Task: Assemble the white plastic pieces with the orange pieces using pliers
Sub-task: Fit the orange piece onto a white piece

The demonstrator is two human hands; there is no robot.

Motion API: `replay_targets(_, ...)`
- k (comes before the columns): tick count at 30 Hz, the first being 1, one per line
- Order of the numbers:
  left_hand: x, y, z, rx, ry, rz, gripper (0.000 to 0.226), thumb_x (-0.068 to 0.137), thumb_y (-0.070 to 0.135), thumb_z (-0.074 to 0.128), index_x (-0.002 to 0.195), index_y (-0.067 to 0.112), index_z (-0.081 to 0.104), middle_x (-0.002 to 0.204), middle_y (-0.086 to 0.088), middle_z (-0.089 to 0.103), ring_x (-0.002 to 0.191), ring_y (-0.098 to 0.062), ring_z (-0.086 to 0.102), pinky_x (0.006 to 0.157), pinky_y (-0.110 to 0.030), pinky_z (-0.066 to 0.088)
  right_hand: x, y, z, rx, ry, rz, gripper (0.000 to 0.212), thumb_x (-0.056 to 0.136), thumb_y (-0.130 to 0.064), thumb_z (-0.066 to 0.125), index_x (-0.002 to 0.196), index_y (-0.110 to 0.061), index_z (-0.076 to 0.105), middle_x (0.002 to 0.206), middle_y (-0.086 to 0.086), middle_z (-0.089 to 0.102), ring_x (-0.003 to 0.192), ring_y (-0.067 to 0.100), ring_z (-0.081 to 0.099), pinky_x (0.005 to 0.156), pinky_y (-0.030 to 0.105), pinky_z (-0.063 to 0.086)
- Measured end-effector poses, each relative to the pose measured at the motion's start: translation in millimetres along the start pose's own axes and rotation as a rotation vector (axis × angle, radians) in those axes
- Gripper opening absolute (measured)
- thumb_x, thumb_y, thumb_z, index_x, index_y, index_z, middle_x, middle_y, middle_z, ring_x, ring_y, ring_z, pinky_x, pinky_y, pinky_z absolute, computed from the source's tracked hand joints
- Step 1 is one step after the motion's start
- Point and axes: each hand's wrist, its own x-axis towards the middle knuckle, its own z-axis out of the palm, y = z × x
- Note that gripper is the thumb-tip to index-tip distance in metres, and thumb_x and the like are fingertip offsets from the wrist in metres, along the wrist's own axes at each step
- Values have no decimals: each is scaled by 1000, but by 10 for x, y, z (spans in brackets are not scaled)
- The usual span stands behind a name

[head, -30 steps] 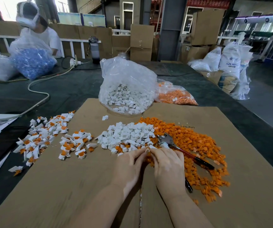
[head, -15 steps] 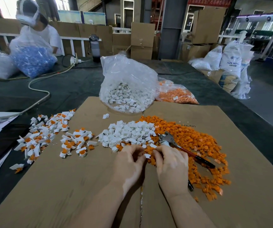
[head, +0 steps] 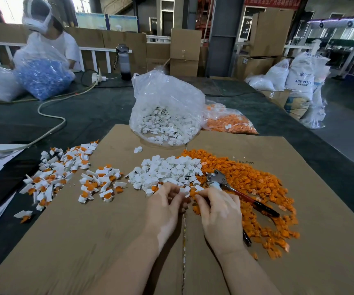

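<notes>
- Lettering "ABS RESIN" shows on a white sack (head: 303, 76) at far right; red banner text above is too blurred to read.
- Clear bag (head: 165, 111) holds white pieces; the bag beside it (head: 229, 122) holds orange ones.
- Loose white pieces (head: 169, 170) and orange pieces (head: 248, 182) lie heaped on the cardboard (head: 86, 241).
- Left hand (head: 164, 206) pinches a white piece (head: 183, 190); right hand (head: 219, 211) pinches something small, close together.
- Pliers (head: 239, 191) rest on the orange heap.
</notes>
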Motion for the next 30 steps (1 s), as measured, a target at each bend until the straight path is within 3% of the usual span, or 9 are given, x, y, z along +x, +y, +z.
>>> replay_targets(3,-12,18,-7,-105,-47,-26,15,89,1,57,80,13,55,65,-3,58,52,-5,60,53,-15,49,-5,3,8,-6,-41,-19,13,79,-15,73,71,-13,64,64,-6,61,59,15,56,74,26,33)
replay_targets(11,-57,31,-42,-104,-123,19,14,86,-2,59,78,10,58,64,-6,64,57,-9,62,57,-17,50,6,-18,3,-69,-21,-45,26,70,-9,81,61,-11,56,52,-4,52,48,16,49,65,35,43)
replay_targets(16,-93,57,-41,-97,-158,27,13,86,-5,57,77,4,57,62,-8,59,51,-4,56,52,-14,46,-8,-16,25,-81,-45,-75,30,68,-6,80,59,-11,53,50,-4,49,47,16,47,70,32,34)
replay_targets(20,-88,44,-35,-62,-163,43,5,87,-4,56,83,-3,58,64,-12,58,50,-4,54,52,-14,45,-12,-1,28,-66,-54,-72,30,68,-7,81,60,-12,53,51,-5,50,47,14,47,71,33,36)
replay_targets(26,-57,35,-41,-185,-110,-1,19,89,-5,52,89,12,60,64,-5,58,52,-4,58,53,-13,46,-20,-1,10,21,-36,-69,9,78,-21,73,79,-14,67,70,-8,64,66,11,59,78,31,34)
replay_targets(30,-48,8,-59,-211,-122,-3,26,88,-6,52,92,17,63,63,-5,55,54,-6,57,55,-15,47,-10,-4,-5,44,-49,-47,18,78,-18,71,95,-13,69,80,-6,64,78,14,61,80,32,35)
